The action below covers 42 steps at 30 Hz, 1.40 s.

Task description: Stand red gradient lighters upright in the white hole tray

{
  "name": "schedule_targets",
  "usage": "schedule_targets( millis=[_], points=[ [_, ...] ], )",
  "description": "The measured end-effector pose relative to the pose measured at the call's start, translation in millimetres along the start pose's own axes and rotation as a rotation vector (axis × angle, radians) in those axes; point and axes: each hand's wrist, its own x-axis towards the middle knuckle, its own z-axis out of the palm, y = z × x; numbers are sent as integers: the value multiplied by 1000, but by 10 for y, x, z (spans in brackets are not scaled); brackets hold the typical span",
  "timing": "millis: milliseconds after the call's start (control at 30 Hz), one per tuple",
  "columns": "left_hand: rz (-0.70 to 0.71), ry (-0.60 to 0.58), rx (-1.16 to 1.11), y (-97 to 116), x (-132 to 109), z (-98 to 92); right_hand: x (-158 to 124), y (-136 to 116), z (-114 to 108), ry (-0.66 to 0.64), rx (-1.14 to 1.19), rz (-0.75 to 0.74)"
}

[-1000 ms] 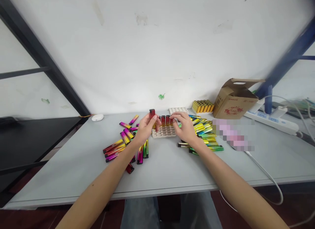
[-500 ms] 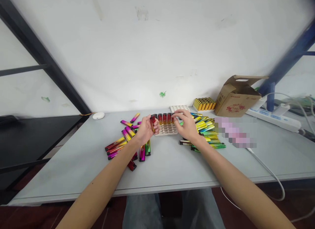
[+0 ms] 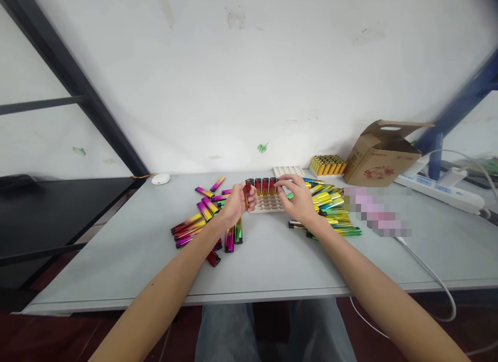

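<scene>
My left hand (image 3: pixel 236 204) is closed around a red-and-gold lighter (image 3: pixel 247 192), held upright with its narrow side towards me. Just to its right, a row of several red lighters (image 3: pixel 265 186) stands in the far holes of a pale tray (image 3: pixel 268 209); nearer holes hold nothing. At the right end of that row is my right hand (image 3: pixel 298 198), its fingers curved and apart. Its fingertips are at the last lighter, perhaps touching it. Beside my left hand lie loose purple, yellow and red lighters (image 3: pixel 190 230).
Loose yellow, green and blue lighters (image 3: pixel 324 198) lie right of my right hand. Behind are a white holed tray (image 3: pixel 288 171), a tray of gold lighters (image 3: pixel 329 165) and an open cardboard box (image 3: pixel 383 162). A power strip (image 3: pixel 439 191) and white cable (image 3: pixel 424 266) are further right.
The lighter in my left hand has turned from its broad side to its narrow side. My right hand stays at the row's end. The whole view has shifted slightly.
</scene>
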Motion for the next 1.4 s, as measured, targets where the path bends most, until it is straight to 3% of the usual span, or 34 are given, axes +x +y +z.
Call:
schedule_targets(
  millis=[433, 600, 833, 1133, 1400],
  points=[
    [-81, -85, 6, -61, -45, 65, 1, -4, 4, -9, -8, 10],
    [-22, -113, -19, -36, -43, 16, 4, 1, 1, 11, -7, -2],
    [13, -29, 91, -118, -23, 28, 27, -60, -37, 14, 20, 27],
    [-19, -164, 251, -114, -63, 54, 35, -178, -49, -104, 172, 13],
    [37, -188, 303, -160, -53, 40, 25, -200, -15, -149, 302, 99]
  ],
)
